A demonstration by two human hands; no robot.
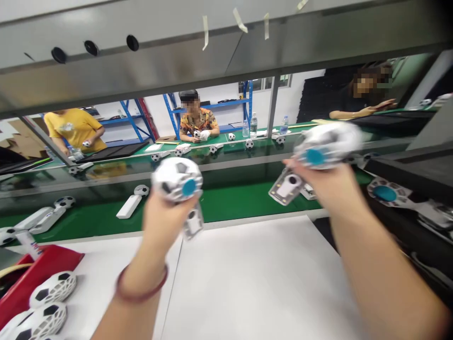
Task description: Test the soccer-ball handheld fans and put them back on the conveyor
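Left hand [164, 226] raises a soccer-patterned ball [177, 179] and right hand [329, 189] another ball [327, 146] above the white workbench [247, 283]. Fingers sit hidden behind both, so their grip can't be told. Open bench lies between; at its left end, perforated balls [53, 289] rest just beside a red tray [42, 269].

The white ball casing [327, 145] in the right hand [331, 196] is motion-blurred.

A red tray [46, 269] sits near a green conveyor belt [247, 205].
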